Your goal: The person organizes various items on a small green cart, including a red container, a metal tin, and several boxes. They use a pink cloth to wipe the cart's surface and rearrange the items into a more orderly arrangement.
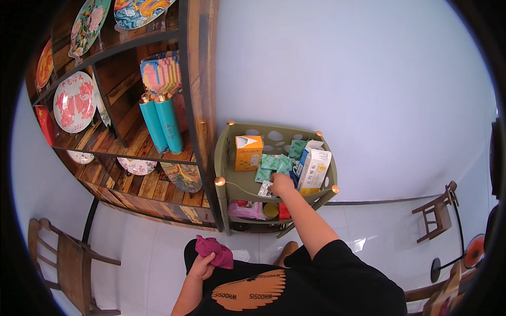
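Observation:
My left hand (203, 266) grips a bunched magenta cloth (215, 252) in front of my body. My right hand (282, 184) reaches into the top tier of an olive-green plastic storage rack (231, 183). Its fingers are at a silver blister pack of pills (265, 189) near the front rim; whether they pinch it is hidden. Just beyond that hand lie several green sachets (270, 162). To the left of the sachets stands an orange carton (249, 154) with a torn-open top. A white and yellow medicine box (315, 170) leans at the right side, with its end flap raised.
The rack's lower tier holds a pink packet (245, 209) and a yellow-lidded jar (271, 210). On the left, a wooden display shelf (201, 98) carries decorated plates and two teal bottles (168, 124). Wooden chairs stand left (69, 272) and right (438, 217).

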### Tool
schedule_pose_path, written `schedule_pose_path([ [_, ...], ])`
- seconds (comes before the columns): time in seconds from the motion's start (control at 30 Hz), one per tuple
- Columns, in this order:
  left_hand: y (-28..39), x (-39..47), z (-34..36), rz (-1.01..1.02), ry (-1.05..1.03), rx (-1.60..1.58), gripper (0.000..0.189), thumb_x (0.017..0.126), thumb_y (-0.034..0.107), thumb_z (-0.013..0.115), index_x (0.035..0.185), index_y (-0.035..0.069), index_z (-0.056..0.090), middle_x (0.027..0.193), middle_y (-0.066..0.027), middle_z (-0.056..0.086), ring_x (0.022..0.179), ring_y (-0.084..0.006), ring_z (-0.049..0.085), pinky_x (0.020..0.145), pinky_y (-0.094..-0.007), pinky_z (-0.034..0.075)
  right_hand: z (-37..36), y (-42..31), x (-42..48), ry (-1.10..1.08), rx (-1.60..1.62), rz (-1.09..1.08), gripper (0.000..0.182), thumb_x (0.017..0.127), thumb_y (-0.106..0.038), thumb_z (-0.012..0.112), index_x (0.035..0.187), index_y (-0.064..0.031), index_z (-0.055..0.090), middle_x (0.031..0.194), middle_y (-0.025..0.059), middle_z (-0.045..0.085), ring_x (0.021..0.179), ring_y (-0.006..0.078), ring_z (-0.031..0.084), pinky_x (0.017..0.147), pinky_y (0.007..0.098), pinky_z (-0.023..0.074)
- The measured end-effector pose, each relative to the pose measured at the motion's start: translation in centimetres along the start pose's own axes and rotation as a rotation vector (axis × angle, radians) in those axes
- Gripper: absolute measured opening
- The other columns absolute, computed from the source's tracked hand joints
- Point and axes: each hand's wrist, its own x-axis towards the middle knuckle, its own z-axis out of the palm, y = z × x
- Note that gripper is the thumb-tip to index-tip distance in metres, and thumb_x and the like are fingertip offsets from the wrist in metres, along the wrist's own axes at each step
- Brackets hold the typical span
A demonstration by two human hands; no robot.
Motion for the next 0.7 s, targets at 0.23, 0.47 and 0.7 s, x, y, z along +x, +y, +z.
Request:
schedule_pose_path([
  [0.23, 0.9, -0.6, 0.3, -0.015, 0.016, -0.043, 0.055, 0.090, 0.015, 0.067, 0.138, 0.007, 0.041, 0.134, -0.0081, 0.053, 0.127, -0.0271, 0.049, 0.111, -0.0450, 0.035, -1.8, 0.9, 2.9, 0.034, -0.013, -0.038, 0.033, 0.082, -0.029, 0.069, 0.105, -0.0062, 0.069, 0.110, 0.0150, 0.068, 0.103, 0.0335, 0.064, 0.089, 0.0410, 0.0515],
  [0.47, 0.8, 0.8, 0.7, -0.027, -0.019, -0.026, 0.054, 0.091, 0.015, 0.066, 0.138, 0.007, 0.041, 0.134, -0.0092, 0.052, 0.128, -0.0281, 0.048, 0.112, -0.0460, 0.034, -0.3, 3.0, 8.1, 0.162, 0.020, 0.282, 0.035, 0.081, -0.015, 0.062, 0.110, 0.0031, 0.063, 0.116, 0.0195, 0.064, 0.109, 0.0376, 0.058, 0.097, 0.0442, 0.0425],
  [0.7, 0.9, -0.3, 0.2, 0.006, 0.015, -0.055, 0.056, 0.090, 0.013, 0.066, 0.138, 0.006, 0.040, 0.134, -0.0096, 0.052, 0.128, -0.0286, 0.048, 0.112, -0.0459, 0.035, 0.6, 0.9, 5.5, 0.290, 0.061, 0.066, 0.062, 0.079, -0.012, 0.062, 0.138, -0.0030, 0.046, 0.135, 0.0150, 0.054, 0.129, 0.0323, 0.044, 0.109, 0.0457, 0.0300],
])
